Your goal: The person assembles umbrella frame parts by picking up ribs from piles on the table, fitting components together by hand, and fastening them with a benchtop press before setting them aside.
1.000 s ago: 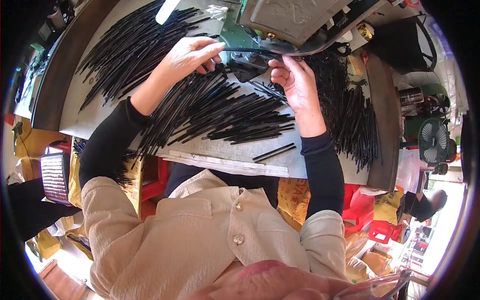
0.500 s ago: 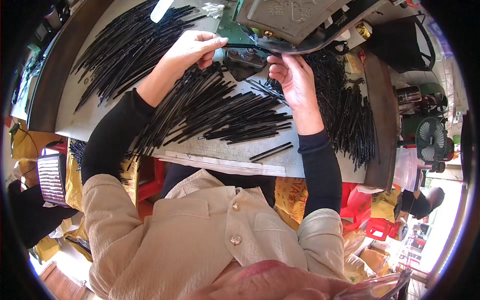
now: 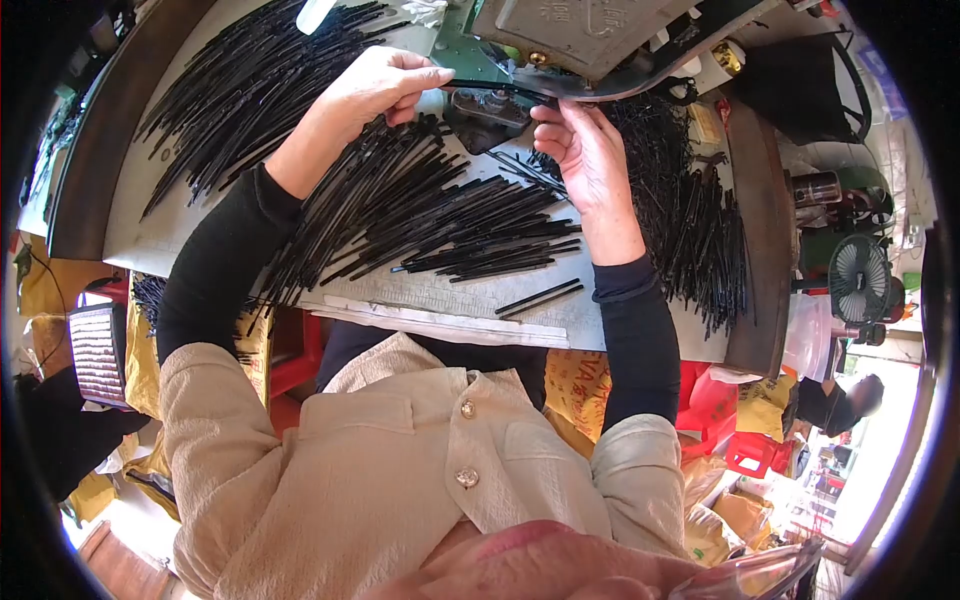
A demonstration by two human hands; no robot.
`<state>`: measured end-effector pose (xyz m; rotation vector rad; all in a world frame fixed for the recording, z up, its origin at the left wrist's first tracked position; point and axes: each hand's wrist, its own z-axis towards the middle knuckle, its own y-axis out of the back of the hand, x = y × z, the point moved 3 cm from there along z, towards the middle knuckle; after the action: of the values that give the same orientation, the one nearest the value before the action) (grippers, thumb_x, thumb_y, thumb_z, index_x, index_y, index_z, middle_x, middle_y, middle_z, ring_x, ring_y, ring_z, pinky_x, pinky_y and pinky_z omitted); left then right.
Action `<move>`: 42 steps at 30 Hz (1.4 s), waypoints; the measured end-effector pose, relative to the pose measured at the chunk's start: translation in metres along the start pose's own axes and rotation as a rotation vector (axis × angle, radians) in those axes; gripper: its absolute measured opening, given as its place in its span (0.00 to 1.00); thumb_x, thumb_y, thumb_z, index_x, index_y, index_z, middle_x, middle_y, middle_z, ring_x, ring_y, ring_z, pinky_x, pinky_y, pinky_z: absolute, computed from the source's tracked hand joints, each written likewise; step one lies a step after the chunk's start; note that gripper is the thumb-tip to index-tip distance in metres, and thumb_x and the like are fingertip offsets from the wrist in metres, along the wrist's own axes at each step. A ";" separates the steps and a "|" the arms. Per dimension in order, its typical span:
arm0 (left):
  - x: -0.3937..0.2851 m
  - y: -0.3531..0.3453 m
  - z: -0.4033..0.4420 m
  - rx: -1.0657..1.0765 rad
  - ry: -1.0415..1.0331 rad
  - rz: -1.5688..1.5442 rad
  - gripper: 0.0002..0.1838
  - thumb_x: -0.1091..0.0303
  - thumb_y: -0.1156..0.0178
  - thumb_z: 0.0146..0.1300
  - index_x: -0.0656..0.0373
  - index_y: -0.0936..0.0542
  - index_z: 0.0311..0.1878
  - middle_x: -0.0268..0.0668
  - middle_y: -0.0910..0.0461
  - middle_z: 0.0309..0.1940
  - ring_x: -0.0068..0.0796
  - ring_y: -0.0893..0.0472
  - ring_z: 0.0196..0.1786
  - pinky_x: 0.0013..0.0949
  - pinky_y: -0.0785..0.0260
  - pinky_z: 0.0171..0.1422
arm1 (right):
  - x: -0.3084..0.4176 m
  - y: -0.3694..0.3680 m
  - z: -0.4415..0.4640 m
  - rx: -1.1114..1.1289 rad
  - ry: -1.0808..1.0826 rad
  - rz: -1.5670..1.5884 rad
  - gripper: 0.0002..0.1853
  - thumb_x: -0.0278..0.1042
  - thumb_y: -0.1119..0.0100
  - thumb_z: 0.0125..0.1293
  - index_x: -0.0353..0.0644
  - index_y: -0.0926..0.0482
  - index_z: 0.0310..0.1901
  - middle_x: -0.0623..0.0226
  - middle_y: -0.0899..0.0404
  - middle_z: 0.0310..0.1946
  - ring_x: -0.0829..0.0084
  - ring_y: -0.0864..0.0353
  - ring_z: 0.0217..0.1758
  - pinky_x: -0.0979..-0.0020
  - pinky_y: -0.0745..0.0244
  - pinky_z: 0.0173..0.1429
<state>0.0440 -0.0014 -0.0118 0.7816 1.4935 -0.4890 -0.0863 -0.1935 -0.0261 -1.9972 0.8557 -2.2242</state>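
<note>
A thin black strip (image 3: 478, 85) runs across in front of the machine, between my two hands. My left hand (image 3: 385, 88) pinches its left end between thumb and forefinger, the other fingers curled under. My right hand (image 3: 585, 150) is closed around the strip's right end with thumb and forefinger, close below the machine's curved edge; that end is partly hidden. Above my hands is the grey metal housing (image 3: 560, 35) of the machine, with raised characters and a green base (image 3: 455, 60). A dark metal block (image 3: 485, 120) sits just below the strip.
Bundles of black strips (image 3: 250, 100) lie at the left, with more strips (image 3: 470, 225) in the middle and a pile (image 3: 705, 240) at the right. Two loose strips (image 3: 540, 298) lie near the table's front edge. A small fan (image 3: 860, 278) stands at the right, and a person (image 3: 840, 403) is beyond.
The view has shifted slightly. Both hands keep their pinch on the strip in nearly the same place, the left hand a little higher in view.
</note>
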 end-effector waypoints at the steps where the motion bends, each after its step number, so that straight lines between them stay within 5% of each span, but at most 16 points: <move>1: 0.001 0.000 0.000 -0.002 0.001 -0.001 0.16 0.56 0.39 0.58 0.62 0.22 0.35 0.22 0.40 0.11 0.14 0.40 0.13 0.21 0.50 0.18 | -0.001 0.002 0.000 -0.001 -0.018 0.008 0.09 0.31 0.48 0.64 0.32 0.30 0.38 0.48 0.22 0.34 0.68 0.19 0.28 0.73 0.20 0.32; 13: 0.001 0.004 -0.001 0.016 -0.077 -0.001 0.16 0.56 0.41 0.59 0.62 0.22 0.30 0.23 0.42 0.10 0.13 0.42 0.13 0.20 0.52 0.18 | 0.006 0.003 -0.002 0.007 0.036 0.017 0.11 0.31 0.49 0.64 0.33 0.28 0.43 0.54 0.22 0.36 0.65 0.19 0.35 0.70 0.20 0.35; 17: 0.003 0.009 0.000 0.133 -0.051 0.078 0.15 0.59 0.41 0.59 0.64 0.21 0.34 0.23 0.41 0.10 0.12 0.41 0.11 0.17 0.50 0.16 | 0.017 0.002 -0.006 0.010 0.369 -0.721 0.09 0.30 0.42 0.60 0.36 0.24 0.40 0.68 0.21 0.34 0.77 0.23 0.35 0.77 0.29 0.41; 20: -0.001 -0.004 -0.008 0.209 -0.040 0.084 0.15 0.60 0.41 0.60 0.65 0.21 0.33 0.24 0.39 0.10 0.12 0.40 0.12 0.18 0.49 0.16 | 0.020 -0.038 -0.028 0.183 0.390 -1.091 0.10 0.30 0.39 0.55 0.36 0.22 0.39 0.66 0.22 0.31 0.78 0.24 0.33 0.77 0.29 0.40; 25: 0.002 -0.011 -0.010 0.323 -0.063 0.117 0.19 0.55 0.42 0.60 0.66 0.22 0.36 0.26 0.36 0.10 0.13 0.37 0.11 0.18 0.46 0.16 | 0.016 -0.052 -0.039 0.278 0.480 -1.294 0.09 0.31 0.40 0.55 0.39 0.22 0.37 0.66 0.22 0.28 0.70 0.22 0.29 0.74 0.28 0.35; 28: -0.004 0.008 -0.011 0.206 -0.155 0.447 0.26 0.47 0.41 0.57 0.67 0.21 0.39 0.28 0.34 0.12 0.13 0.34 0.12 0.16 0.42 0.16 | 0.018 -0.039 -0.038 0.196 0.385 -1.303 0.09 0.31 0.42 0.57 0.39 0.21 0.38 0.65 0.22 0.25 0.73 0.22 0.26 0.75 0.29 0.33; 31: -0.001 0.015 -0.023 0.190 -0.088 0.756 0.21 0.52 0.40 0.56 0.64 0.20 0.37 0.33 0.28 0.15 0.20 0.28 0.15 0.22 0.35 0.20 | 0.012 -0.030 -0.035 0.207 0.163 -1.046 0.13 0.30 0.45 0.59 0.31 0.23 0.42 0.66 0.22 0.21 0.81 0.24 0.25 0.78 0.31 0.32; 33: 0.000 0.014 -0.034 -0.005 -0.465 1.098 0.13 0.59 0.39 0.54 0.61 0.19 0.34 0.38 0.22 0.20 0.31 0.22 0.24 0.29 0.29 0.30 | 0.012 -0.035 -0.036 0.267 0.069 -1.011 0.13 0.30 0.45 0.59 0.31 0.24 0.43 0.67 0.22 0.21 0.82 0.25 0.25 0.79 0.31 0.32; 36: 0.000 0.009 -0.037 -0.005 -0.341 1.074 0.10 0.63 0.40 0.50 0.59 0.19 0.32 0.41 0.21 0.25 0.38 0.20 0.31 0.33 0.28 0.39 | 0.008 -0.040 -0.039 0.345 -0.111 -0.928 0.14 0.31 0.46 0.60 0.32 0.24 0.45 0.69 0.23 0.21 0.83 0.26 0.25 0.81 0.33 0.32; 42: -0.003 0.006 -0.040 0.011 -0.366 1.103 0.09 0.64 0.41 0.49 0.60 0.20 0.30 0.41 0.21 0.25 0.38 0.20 0.30 0.33 0.28 0.37 | 0.006 -0.042 -0.039 0.376 -0.231 -0.874 0.15 0.31 0.46 0.61 0.33 0.24 0.47 0.70 0.23 0.21 0.85 0.27 0.26 0.82 0.34 0.33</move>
<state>0.0204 0.0307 -0.0048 1.2937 0.5598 0.1987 -0.1097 -0.1450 -0.0042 -2.6215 -0.5441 -2.1298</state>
